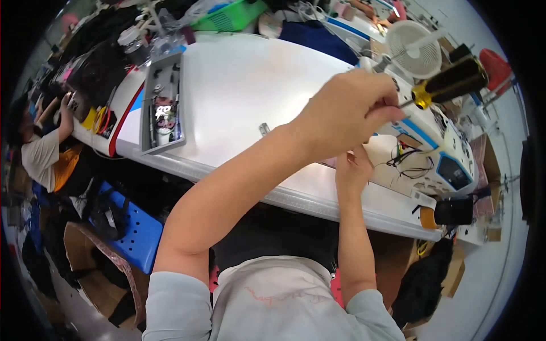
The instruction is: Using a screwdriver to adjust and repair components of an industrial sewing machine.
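My left arm reaches across the white table, and my left hand (352,111) is closed in a pinch at the shaft of a screwdriver (452,84). The screwdriver's thick black and yellow handle points up to the right, beyond the fingers. Lower down, just below the left hand, is my right hand (354,170), its fingers curled. Whatever it holds is mostly hidden. Beside both hands stands a white machine (441,150) with blue trim, and loose dark wires (406,165) spill from its near side. A small metal piece (264,129) lies on the tabletop by my left forearm.
A grey tray (148,122) with pens and small parts sits at the table's left. Behind are a green basket (230,16), dark blue cloth (313,40) and a round white fan (413,49). A blue stool (128,227) and cardboard box (85,261) stand lower left. Another person works far left.
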Demonstrator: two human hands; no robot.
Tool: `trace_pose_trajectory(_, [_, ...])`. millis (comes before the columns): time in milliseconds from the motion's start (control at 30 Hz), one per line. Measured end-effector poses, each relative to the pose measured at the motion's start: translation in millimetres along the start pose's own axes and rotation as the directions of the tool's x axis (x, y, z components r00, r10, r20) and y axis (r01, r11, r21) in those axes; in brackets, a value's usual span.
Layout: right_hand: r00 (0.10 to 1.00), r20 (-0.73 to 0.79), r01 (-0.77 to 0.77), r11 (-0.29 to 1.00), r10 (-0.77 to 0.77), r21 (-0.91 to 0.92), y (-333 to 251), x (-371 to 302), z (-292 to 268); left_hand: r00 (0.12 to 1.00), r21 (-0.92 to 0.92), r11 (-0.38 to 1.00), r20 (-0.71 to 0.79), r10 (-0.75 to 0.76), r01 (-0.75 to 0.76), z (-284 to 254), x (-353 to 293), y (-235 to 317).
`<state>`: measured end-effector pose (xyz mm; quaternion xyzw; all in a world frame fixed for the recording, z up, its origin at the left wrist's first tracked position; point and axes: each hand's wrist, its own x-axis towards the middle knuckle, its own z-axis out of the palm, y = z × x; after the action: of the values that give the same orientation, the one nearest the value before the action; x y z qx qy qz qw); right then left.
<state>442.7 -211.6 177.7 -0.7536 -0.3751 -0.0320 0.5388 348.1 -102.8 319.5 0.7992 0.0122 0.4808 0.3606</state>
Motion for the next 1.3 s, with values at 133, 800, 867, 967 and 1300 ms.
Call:
trace_pose_trajectory(133, [0.997, 0.033, 0.067, 0.998, -0.066, -0.019, 8, 6, -10, 0.995, -0.066, 0.996, -0.085, 0.057, -0.062, 8, -2, -10])
trace_pose_trajectory(800, [0.975, 0.077, 0.213, 0.975, -0.208, -0.057, 23, 8, -11, 0.993, 0.037, 0.995, -0.069, 0.093, -0.091, 0, -3, -11])
trace_pose_trajectory(867, [0.974, 0.082, 0.215, 0.975, -0.21, -0.053, 28, 8, -11, 0.995, 0.058, 0.996, -0.072, 0.068, -0.064, 2, -3, -11])
trace_pose_trajectory(967, [0.973, 0.081, 0.221, 0.975, -0.218, -0.03, 33, 8, -10, 0.994, 0.106, 0.992, -0.087, 0.072, -0.063, 2, -3, -12])
trace_pose_trajectory(1300, [0.99, 0.119, 0.07, 0.997, -0.074, 0.044, 27, 11, -9, 0.983, 0.235, 0.964, -0.103, 0.154, -0.126, 5, -1, -16])
